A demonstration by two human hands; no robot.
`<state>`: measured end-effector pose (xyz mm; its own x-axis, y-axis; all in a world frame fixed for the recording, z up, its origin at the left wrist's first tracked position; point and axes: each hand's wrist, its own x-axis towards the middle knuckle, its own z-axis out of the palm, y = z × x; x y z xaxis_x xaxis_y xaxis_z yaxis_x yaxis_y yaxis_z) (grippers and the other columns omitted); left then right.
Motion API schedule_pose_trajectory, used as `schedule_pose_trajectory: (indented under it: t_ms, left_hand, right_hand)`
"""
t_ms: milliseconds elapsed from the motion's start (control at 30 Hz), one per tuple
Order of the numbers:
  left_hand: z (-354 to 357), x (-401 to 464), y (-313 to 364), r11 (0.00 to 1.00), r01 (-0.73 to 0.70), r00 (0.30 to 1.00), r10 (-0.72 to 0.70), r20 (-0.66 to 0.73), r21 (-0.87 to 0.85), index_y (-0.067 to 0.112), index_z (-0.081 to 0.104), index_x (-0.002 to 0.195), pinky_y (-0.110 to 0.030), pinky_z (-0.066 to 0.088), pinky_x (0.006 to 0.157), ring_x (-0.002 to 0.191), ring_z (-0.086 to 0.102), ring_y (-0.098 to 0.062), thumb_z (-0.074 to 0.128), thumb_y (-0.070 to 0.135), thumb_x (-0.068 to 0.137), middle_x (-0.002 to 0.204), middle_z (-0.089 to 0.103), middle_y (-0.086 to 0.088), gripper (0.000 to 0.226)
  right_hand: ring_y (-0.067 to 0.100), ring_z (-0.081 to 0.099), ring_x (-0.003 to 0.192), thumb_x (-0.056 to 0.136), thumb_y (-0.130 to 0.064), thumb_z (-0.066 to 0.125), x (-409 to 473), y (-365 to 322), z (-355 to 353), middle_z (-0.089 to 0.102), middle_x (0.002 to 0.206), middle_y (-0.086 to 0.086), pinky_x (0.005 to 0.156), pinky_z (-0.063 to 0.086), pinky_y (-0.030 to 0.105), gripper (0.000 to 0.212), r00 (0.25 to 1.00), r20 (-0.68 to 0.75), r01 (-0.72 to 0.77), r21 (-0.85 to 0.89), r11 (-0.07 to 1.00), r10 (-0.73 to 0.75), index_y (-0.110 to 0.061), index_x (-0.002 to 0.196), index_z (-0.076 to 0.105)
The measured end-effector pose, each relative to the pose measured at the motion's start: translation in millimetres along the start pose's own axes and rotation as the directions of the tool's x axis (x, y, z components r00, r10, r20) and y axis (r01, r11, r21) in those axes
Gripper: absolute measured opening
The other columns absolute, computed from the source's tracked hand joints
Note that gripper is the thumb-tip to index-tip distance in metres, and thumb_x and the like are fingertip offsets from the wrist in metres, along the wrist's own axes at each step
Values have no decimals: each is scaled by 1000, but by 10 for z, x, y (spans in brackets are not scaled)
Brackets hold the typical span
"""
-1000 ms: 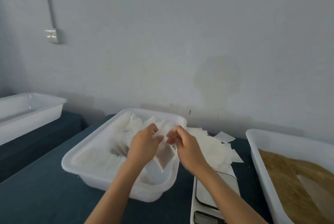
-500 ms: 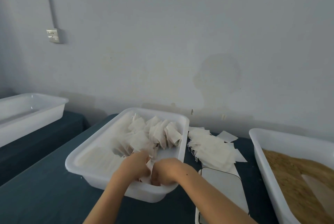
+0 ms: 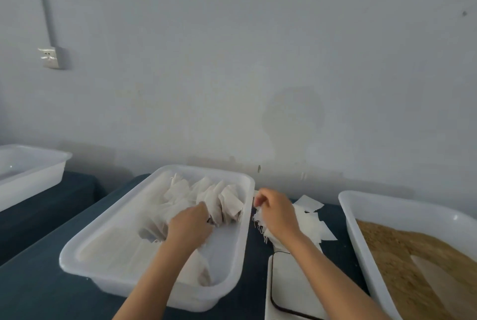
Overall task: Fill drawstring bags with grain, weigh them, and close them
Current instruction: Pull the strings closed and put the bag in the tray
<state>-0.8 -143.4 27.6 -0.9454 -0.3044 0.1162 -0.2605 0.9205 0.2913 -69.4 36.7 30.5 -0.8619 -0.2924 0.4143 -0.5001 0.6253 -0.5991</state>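
A white tub in the middle holds several white drawstring bags standing in a bunch. My left hand is inside the tub, lying against the near side of those bags, with its fingertips hidden among them. Right of the tub lies a pile of flat empty bags with loose strings. My right hand is over that pile, fingers curled, pinching the top edge of an empty bag. The grain fills a white tub at the far right. A white scale sits in front of the pile, under my right forearm.
Another white tub stands at the far left on a separate dark surface. The dark blue table runs up to a grey wall. A socket with a cable duct is on the wall at upper left.
Both hands lowered a bag into the middle tub. Since then my right hand has moved right, out of the tub, onto the pile of empty bags. My left hand stayed in the tub.
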Motion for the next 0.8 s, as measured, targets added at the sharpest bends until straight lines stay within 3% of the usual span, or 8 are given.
schedule_pose_trajectory:
  t_ms: [100, 200, 267, 400, 500, 600, 800]
  left_hand:
    - [9, 96, 170, 998, -47, 998, 45, -54, -43, 18, 48, 96, -30, 40, 78, 98, 58, -25, 45, 27, 92, 104, 63, -4, 11]
    - [91, 172, 287, 994, -104, 994, 103, -46, -38, 16, 48, 95, -30, 42, 77, 96, 59, -26, 43, 25, 93, 102, 64, -5, 11]
    - [162, 194, 324, 992, -125, 991, 124, -44, -28, 11, 51, 101, -31, 46, 81, 94, 60, -26, 40, 26, 95, 102, 64, -7, 19]
    - [276, 218, 309, 988, -149, 988, 148, -37, -34, 11, 52, 103, -33, 49, 83, 92, 61, -23, 39, 25, 96, 99, 64, -5, 21]
    - [325, 253, 267, 989, -145, 989, 144, -34, -39, 11, 52, 104, -32, 49, 84, 93, 61, -23, 39, 25, 96, 100, 64, -5, 21]
    - [369, 262, 251, 989, -147, 989, 146, -27, -33, 12, 51, 103, -32, 49, 82, 92, 61, -23, 37, 26, 97, 99, 64, -5, 20]
    - [408, 270, 241, 989, -144, 989, 144, -23, -24, 16, 53, 103, -28, 45, 79, 92, 61, -21, 38, 24, 96, 99, 64, -2, 18]
  right_hand:
    - [19, 56, 94, 84, 5, 40, 147, 517, -8, 61, 96, -2, 74, 42, 28, 26, 984, -69, -165, -39, 986, 162, -16, 86, 56]
    - [21, 50, 109, 90, -5, 46, 234, 924, 98, 56, 115, 0, 87, 42, 31, 20, 971, 28, -231, -156, 960, 238, -13, 107, 54]
    - [20, 48, 112, 92, -14, 51, 283, 1091, 173, 52, 121, -1, 88, 40, 31, 24, 960, 88, -237, -235, 943, 264, -14, 115, 51]
    - [17, 52, 98, 90, -23, 54, 367, 1197, 255, 57, 110, -2, 78, 40, 29, 14, 951, 80, -270, -257, 928, 298, -17, 102, 54]
    - [14, 51, 87, 88, -36, 58, 394, 1223, 270, 60, 95, -5, 71, 39, 29, 19, 956, 81, -248, -283, 926, 281, -18, 89, 54]
    - [16, 52, 89, 86, -46, 58, 403, 1219, 279, 60, 97, -4, 69, 36, 29, 31, 967, 95, -185, -382, 905, 237, -17, 93, 55]
    - [27, 59, 94, 97, -26, 40, 431, 1159, 285, 64, 103, 6, 65, 30, 29, 23, 983, 165, 38, -617, 786, 81, -13, 95, 58]
